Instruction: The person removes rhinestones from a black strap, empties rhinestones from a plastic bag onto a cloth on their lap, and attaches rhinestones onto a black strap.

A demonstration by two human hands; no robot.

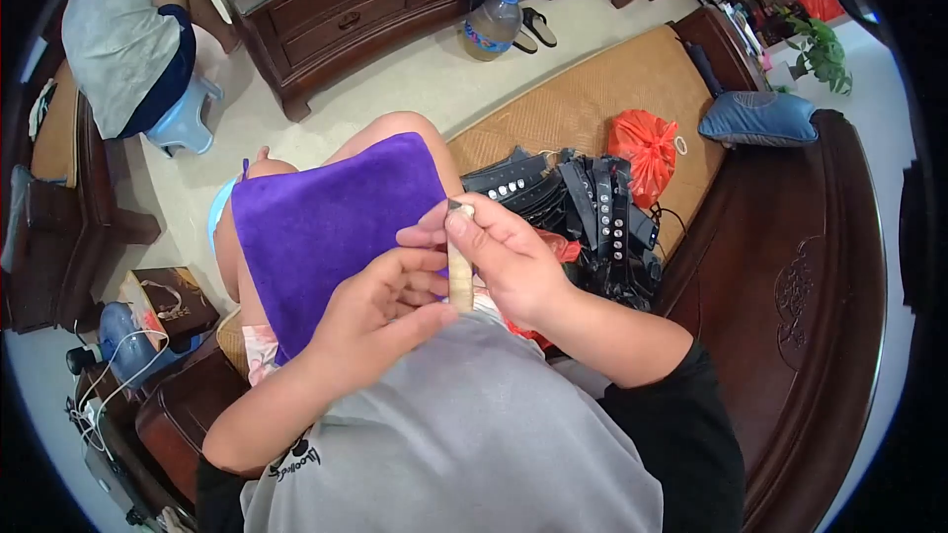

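A short pale stick-like tool (460, 271) with a dark pointed tip stands upright in front of the grey shirt. My right hand (509, 257) pinches it near its upper end, thumb across it. My left hand (380, 306) is beside its lower part, fingers curved and apart, the thumb close to its bottom end; whether they touch it is unclear. A purple cloth (336, 222) lies over the lap. Just right of the hands, black strips with shiny round studs (604, 207) are heaped on the bench.
A red plastic bag (644, 153) and a blue cushion (758, 118) rest on the wooden bench (563, 89). Another person (123, 39) sits on a blue stool (188, 118) at upper left. A large water bottle (492, 25) stands by the dark cabinet (341, 15).
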